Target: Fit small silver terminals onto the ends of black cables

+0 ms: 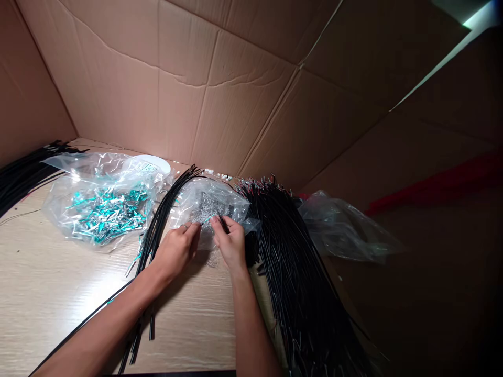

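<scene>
My left hand (178,250) is closed, its fingertips pinching the end of a black cable (88,318) that trails under the forearm to the lower left. Almost touching it, my right hand (231,243) is closed too, with a slim dark object (223,224) between thumb and fingers; its kind I cannot make out. A tiny teal wire tip (211,218) shows between the two hands. Just behind them lies an open clear plastic bag (231,196) of tiny silvery metal bits (204,207).
On the left, a clear bag (58,204) holds teal and silver pieces (113,212). Black cables (157,230) lie beside my left hand, and a thick bundle of black cables (294,262) fills the right. Cardboard walls (176,78) enclose the back. Another plastic bag (349,230) lies right.
</scene>
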Demonstrator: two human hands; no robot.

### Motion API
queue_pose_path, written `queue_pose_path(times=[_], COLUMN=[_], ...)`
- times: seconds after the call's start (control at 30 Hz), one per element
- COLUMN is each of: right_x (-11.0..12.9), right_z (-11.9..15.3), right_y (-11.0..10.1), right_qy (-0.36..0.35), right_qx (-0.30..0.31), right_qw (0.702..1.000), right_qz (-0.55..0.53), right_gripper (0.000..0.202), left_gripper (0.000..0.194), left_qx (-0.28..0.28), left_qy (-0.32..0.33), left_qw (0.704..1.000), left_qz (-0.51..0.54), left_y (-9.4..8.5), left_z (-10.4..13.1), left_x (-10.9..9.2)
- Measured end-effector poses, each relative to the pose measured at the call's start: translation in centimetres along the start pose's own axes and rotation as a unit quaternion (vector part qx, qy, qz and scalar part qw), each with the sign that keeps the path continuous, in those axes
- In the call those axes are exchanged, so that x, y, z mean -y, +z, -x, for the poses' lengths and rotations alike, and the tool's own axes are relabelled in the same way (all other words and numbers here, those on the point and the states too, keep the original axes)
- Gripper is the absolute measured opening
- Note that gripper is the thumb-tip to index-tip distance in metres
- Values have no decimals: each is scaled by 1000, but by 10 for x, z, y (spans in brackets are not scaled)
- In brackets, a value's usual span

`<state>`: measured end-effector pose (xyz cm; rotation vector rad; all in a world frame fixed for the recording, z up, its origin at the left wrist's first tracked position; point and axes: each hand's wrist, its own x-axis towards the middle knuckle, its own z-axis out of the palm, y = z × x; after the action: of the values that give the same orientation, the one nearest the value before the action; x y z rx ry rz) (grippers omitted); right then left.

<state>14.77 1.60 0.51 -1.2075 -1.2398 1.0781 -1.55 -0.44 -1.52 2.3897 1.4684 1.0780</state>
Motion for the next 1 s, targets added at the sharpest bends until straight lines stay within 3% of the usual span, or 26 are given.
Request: queue_pose_path(times=[0.13,0.27,0.33,0.43,0.5,0.63,0.73,0.83,0.9,1.0], right_x=[2,3,4,6,7,7,5,6,9,20], right_z=[2,3,4,5,6,9,5,-3,-9,-11], right_y=[5,3,2,1,1,4,5,-2,-11,-25], right_qy=[-17,-36,-39,-34,-28,-25,-7,11,-4,-47], right_qx=[-2,27,41,36,38,66,40,-29,-105,-182], right_qw=[999,998,997,997,997,996,991,978,969,971], right_qz=[-31,-44,-47,-60,-60,-60,-130,-205,-225,-146], right_gripper=[35,30,29,29,29,29,30,35,40,37], left_gripper=[26,30,38,48,53,56,52,51,50,46], left_qx=[17,23,59,137,156,122,142,168,173,151], left_qy=[-13,-97,-172,-233,-230,-247,-256,-258,-266,-264], left_qw=[1000,977,922,804,773,759,740,730,724,723], left_qz=[22,189,341,529,571,589,605,611,612,621], left_y=[-2,-12,-18,-23,-23,-22,-22,-21,-21,-21], left_z=[-1,-8,-12,-16,-17,-18,-16,-14,-14,-15], left_x=[-5,-11,-13,-13,-13,-13,-12,-11,-12,-13])
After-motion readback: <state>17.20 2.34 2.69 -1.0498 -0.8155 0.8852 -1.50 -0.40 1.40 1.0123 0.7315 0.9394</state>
